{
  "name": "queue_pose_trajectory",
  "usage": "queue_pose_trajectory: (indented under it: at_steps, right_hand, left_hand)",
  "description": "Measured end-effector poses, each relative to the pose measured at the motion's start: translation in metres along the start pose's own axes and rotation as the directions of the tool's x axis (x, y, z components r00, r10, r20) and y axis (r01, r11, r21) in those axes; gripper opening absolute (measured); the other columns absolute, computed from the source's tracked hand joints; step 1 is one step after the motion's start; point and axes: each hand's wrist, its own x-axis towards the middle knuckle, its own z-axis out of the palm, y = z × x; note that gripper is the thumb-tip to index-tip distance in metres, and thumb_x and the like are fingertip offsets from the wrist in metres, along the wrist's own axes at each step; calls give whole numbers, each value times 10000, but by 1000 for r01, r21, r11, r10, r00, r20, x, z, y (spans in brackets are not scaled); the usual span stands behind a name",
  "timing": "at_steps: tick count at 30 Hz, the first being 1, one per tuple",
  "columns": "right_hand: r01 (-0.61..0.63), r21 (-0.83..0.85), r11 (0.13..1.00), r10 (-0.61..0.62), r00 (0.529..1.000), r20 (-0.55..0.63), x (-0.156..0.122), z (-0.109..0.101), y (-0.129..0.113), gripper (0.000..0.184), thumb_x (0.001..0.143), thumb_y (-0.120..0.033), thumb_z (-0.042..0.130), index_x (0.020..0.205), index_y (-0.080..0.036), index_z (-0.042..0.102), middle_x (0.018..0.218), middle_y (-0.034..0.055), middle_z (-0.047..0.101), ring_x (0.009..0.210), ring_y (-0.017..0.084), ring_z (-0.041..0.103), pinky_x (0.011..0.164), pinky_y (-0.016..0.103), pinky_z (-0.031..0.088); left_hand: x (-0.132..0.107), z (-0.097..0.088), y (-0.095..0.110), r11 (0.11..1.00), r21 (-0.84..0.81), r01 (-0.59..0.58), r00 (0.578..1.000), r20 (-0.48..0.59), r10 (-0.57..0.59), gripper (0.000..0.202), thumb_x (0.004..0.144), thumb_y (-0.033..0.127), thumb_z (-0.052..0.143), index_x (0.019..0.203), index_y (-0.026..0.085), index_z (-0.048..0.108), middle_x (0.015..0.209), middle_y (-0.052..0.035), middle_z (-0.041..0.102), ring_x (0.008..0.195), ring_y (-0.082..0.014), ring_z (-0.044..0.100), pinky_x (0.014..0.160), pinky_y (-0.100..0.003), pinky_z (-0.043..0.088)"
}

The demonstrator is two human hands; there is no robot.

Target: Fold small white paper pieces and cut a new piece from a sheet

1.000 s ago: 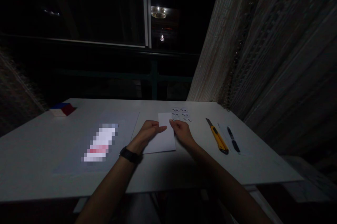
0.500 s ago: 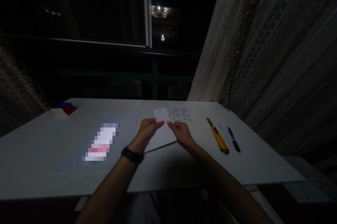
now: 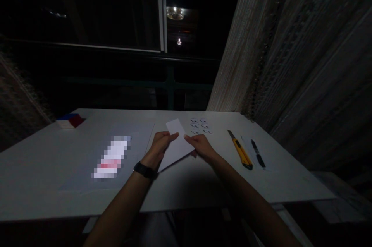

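A white sheet of paper (image 3: 175, 148) is held between my two hands above the middle of the table. My left hand (image 3: 160, 144), with a dark watch on its wrist, grips the sheet's left edge, thumb on top. On the right edge my right hand (image 3: 201, 145) pinches the same sheet, its thumb also on top and some fingers beneath. The sheet lies at a slant, its far end narrow between the thumbs. Just beyond my right hand, several small pieces with dark marks (image 3: 199, 125) lie in rows on the table.
A yellow utility knife (image 3: 241, 151) lies on the white table (image 3: 203, 196), to the right, beside a black pen (image 3: 258, 154). At left are a large pale sheet (image 3: 78, 179) with a blurred-out item (image 3: 112, 157) and a puzzle cube (image 3: 69, 121). Curtains hang at both sides.
The sheet has turned slightly, its far end shifting left. My right hand's fingers now show beneath its near edge. The things on the table stay put.
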Motion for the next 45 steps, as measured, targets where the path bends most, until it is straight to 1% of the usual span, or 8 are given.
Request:
queue_pose_trajectory:
  at_steps: [6,20,24,28,34,37,41,45]
  right_hand:
    - [-22,103,994,22,1000,4,2,2,2,467,603,-593,622,503,-150,512,364,-14,537,310,96,483,347,196,364]
    - [-18,145,989,13,999,38,4,3,6,477,636,-595,600,547,-130,542,410,10,578,313,90,498,337,191,391]
    - [-96,185,978,83,994,78,2,2,2,489,643,-598,592,520,-127,545,358,2,540,273,87,458,293,187,349]
    - [-157,182,971,135,983,128,-1,1,-1,541,679,-614,545,428,-139,482,293,1,479,229,74,400,257,181,275]
    - [-186,225,956,160,979,130,-1,2,0,469,624,-584,628,539,-134,529,375,3,549,301,96,486,301,182,348]
    - [-154,217,964,135,986,97,0,1,-1,548,666,-643,539,438,-151,465,306,4,488,248,90,436,260,179,301]
    - [-214,198,957,204,977,66,1,0,-3,655,712,-736,330,420,-162,449,313,48,509,236,108,449,253,195,328]
    - [-256,223,941,246,967,71,4,3,-3,624,712,-726,356,526,-147,499,386,73,575,282,128,500,296,218,402]
  left_hand:
    - [-3,-1,5,998,-59,-12,999,-42,9,191,534,210,744,618,100,614,523,-45,629,441,-152,568,441,-249,435]
    - [4,-7,2,994,-110,6,1000,24,-3,216,556,209,744,689,90,622,546,-52,634,473,-162,585,466,-258,458]
    - [5,-7,1,995,-82,53,996,72,-48,240,554,201,746,728,82,630,597,-77,657,500,-173,597,476,-262,462]
    - [5,-7,2,997,-57,50,999,16,-50,219,541,179,744,699,83,626,577,-70,650,482,-168,588,465,-256,453]
    - [4,-6,4,996,-59,73,997,7,-72,190,542,165,732,671,81,619,566,-78,645,476,-178,587,454,-264,452]
    - [8,-8,2,996,-63,69,997,-15,-70,195,537,163,736,668,83,616,579,-81,649,481,-180,591,454,-266,455]
    - [10,-9,3,996,-55,69,995,-70,-73,199,511,144,749,639,91,606,537,-60,633,455,-171,579,441,-259,449]
    - [7,-8,5,995,-57,85,995,-54,-88,208,511,140,747,662,83,616,557,-67,642,462,-171,584,441,-256,447]
